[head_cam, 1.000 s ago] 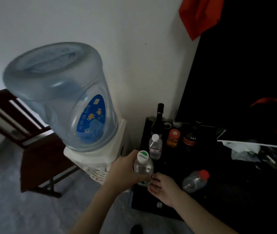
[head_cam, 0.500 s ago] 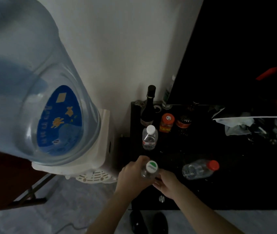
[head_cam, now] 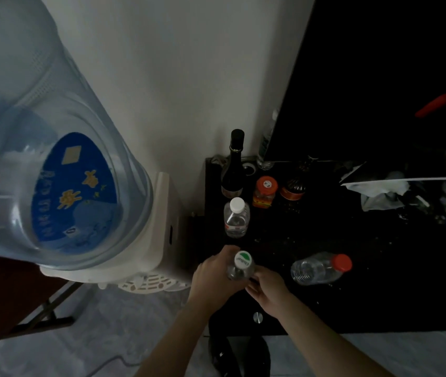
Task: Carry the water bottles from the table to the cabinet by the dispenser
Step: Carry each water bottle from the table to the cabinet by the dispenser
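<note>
My left hand [head_cam: 216,276] grips a clear water bottle with a green-and-white cap [head_cam: 240,266], upright over the front left corner of the black cabinet [head_cam: 352,308]. My right hand [head_cam: 266,291] touches the bottle's right side low down; its fingers are partly hidden behind the bottle. A second water bottle with a white cap [head_cam: 236,219] stands upright further back on the cabinet. A third clear bottle with a red cap [head_cam: 321,268] lies on its side to the right.
The water dispenser [head_cam: 162,235] with its big blue jug [head_cam: 53,164] stands just left of the cabinet. A dark wine bottle [head_cam: 234,170], an orange-lidded jar [head_cam: 265,191] and a small tin [head_cam: 293,189] stand at the back. Crumpled paper and clutter [head_cam: 384,197] lie right.
I have stepped closer and the view tilted down. The bottle in my left hand came lower toward the cabinet's front corner, and my right hand closed in on its side.
</note>
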`<act>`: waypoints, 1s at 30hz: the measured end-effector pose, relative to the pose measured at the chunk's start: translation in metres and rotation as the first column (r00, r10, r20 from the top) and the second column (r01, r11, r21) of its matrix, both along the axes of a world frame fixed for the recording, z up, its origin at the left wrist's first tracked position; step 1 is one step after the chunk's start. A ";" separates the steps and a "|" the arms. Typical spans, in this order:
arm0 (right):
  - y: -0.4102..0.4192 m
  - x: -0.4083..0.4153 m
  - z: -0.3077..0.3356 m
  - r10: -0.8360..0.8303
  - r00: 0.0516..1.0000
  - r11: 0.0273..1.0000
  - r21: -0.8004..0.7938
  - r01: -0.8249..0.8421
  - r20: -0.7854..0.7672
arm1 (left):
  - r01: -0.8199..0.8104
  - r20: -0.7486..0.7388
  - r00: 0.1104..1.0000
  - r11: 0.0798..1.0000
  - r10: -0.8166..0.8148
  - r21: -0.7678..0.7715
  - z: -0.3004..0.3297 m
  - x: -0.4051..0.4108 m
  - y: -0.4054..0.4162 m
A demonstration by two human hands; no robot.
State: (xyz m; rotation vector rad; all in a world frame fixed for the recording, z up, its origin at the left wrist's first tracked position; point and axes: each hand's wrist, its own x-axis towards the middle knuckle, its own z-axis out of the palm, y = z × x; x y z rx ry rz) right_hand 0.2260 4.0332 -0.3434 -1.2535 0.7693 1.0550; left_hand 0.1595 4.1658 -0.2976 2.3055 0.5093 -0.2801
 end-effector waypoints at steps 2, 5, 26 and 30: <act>0.000 0.002 0.009 0.003 1.000 1.000 -0.001 -0.003 0.015 | -0.008 -0.050 0.999 1.000 0.007 -0.022 0.004 -0.002 0.000; 0.001 0.013 0.029 -0.021 1.000 1.000 0.013 0.021 0.015 | -0.030 -0.118 0.993 0.997 0.022 -0.066 0.011 -0.001 -0.002; -0.083 0.165 0.305 0.628 0.261 0.778 -0.596 -0.198 0.733 | 0.128 0.120 0.967 0.837 -0.224 0.532 0.240 0.127 -0.040; -0.139 0.167 0.324 0.774 0.076 0.632 -0.774 -0.043 0.628 | 0.215 0.122 0.933 0.795 -0.339 0.568 0.245 0.154 -0.081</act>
